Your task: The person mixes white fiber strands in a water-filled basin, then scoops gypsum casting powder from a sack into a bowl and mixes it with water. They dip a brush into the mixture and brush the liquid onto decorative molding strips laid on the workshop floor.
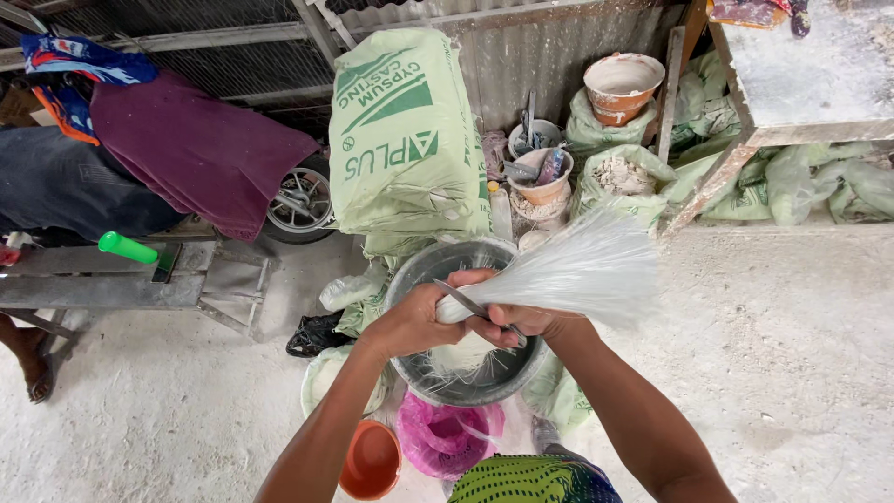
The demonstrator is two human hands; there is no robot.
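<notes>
fibre bundle [568,270] fanning up-right, left hand [414,321], right hand [521,321]

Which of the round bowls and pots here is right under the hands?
The big grey metal basin on the floor, directly below both hands. The orange bowl sits nearer the person, and the terracotta pots stand back by the wall.

1 fibre bundle [577,265], 1 metal basin [463,373], 2 hands, 1 orange bowl [371,458], 1 wheel [300,200].
</notes>
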